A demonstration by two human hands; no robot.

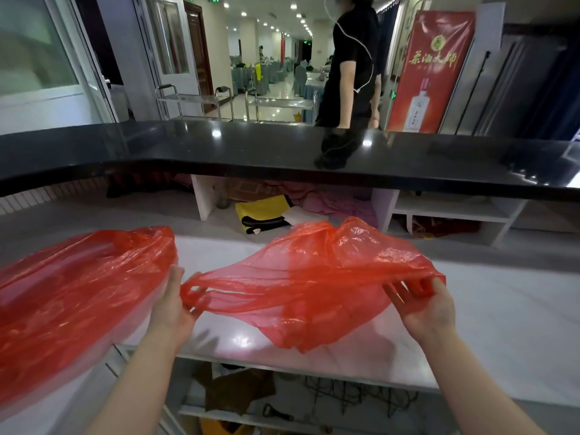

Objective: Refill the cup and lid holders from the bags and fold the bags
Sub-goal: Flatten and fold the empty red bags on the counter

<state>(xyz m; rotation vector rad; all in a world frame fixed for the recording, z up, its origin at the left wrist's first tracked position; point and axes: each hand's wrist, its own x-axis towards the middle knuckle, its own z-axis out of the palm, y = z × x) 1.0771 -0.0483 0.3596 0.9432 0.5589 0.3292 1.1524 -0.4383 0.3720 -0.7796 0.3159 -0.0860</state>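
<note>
Your left hand (174, 304) pinching the red bag (314, 277) handles, your right hand (428, 304) gripping its opposite edge (stretched above the tabletop (502, 309)), second red bag (72, 284) lying left

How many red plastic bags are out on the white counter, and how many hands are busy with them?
Red plastic bags: 2, one stretched between the hands, one lying at the left
Hands: 2, left hand and right hand, both gripping the stretched bag
Total: 4
</note>
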